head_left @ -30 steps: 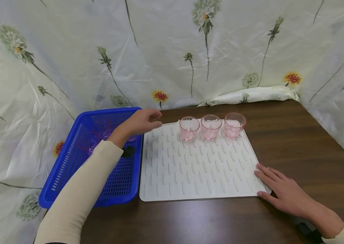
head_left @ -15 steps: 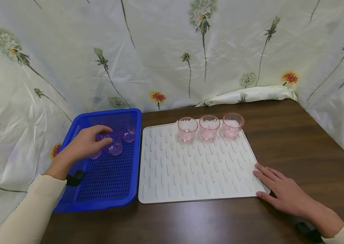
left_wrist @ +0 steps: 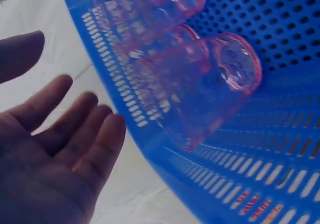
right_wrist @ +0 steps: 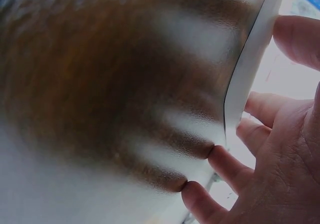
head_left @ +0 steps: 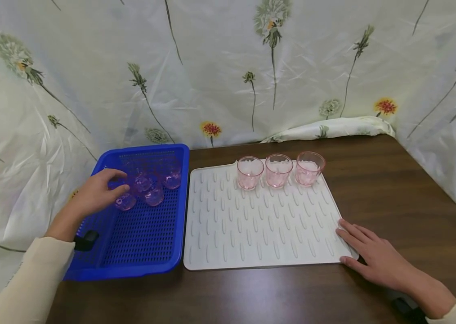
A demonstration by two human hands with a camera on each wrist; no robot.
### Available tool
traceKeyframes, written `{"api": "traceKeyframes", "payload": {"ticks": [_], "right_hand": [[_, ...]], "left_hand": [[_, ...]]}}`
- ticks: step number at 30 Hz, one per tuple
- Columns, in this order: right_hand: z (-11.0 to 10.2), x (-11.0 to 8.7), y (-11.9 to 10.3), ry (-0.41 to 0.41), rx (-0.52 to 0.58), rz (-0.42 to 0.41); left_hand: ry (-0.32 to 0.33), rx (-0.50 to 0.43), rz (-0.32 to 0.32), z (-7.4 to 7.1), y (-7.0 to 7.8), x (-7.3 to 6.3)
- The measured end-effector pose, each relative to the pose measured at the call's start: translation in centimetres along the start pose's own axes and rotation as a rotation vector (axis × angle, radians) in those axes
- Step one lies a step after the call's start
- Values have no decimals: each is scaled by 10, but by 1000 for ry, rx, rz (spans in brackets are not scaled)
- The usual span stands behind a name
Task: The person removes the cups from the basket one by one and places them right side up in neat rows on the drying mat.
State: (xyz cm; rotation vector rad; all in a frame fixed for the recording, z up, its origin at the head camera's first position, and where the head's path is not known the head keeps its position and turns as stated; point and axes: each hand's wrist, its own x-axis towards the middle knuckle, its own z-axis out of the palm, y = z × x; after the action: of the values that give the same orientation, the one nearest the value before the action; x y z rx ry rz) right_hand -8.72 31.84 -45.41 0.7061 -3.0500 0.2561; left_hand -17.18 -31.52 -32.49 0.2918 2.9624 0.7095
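Note:
My left hand (head_left: 96, 191) hovers over the left side of the blue basket (head_left: 184, 202), thumb and fingers spread apart with nothing between them. Just beyond its fingertips, several pink clear glasses lie in the basket, among them a front glass (head_left: 154, 196) and one at the right (head_left: 172, 180). In the left wrist view the fingers (left_wrist: 107, 144) are a gap away from the nearest glass (left_wrist: 205, 89). My right hand (head_left: 377, 256) rests with extended fingers at the near right corner of the white ridged mat (head_left: 252, 225). Its fingertips (right_wrist: 197, 196) touch the table.
Three pink glasses stand upright in a row along the mat's far edge: a left glass (head_left: 250, 173), a middle one (head_left: 278, 171) and a right one (head_left: 310, 168). The dark wooden table (head_left: 373, 180) meets a flowered cloth (head_left: 212, 67) behind and at both sides.
My left hand has moved from above the mat's far left corner back leftward over the basket, near the glasses. The right hand has stayed at the mat's corner.

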Motion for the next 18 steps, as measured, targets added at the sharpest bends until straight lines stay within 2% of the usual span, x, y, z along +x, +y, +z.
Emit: {"api": "traceKeyframes", "payload": {"ticks": [4,10,18], "right_hand": [[-1,-1,0,-5,3,5],[0,-1,-1,11,6,-1],[0,-1,-1,-7,8,16]], "left_hand": [[-8,9,-31,3,-11,6],[-76,-45,-155,4,-29,11],[-109,-47,-235,6,-33,17]]}}
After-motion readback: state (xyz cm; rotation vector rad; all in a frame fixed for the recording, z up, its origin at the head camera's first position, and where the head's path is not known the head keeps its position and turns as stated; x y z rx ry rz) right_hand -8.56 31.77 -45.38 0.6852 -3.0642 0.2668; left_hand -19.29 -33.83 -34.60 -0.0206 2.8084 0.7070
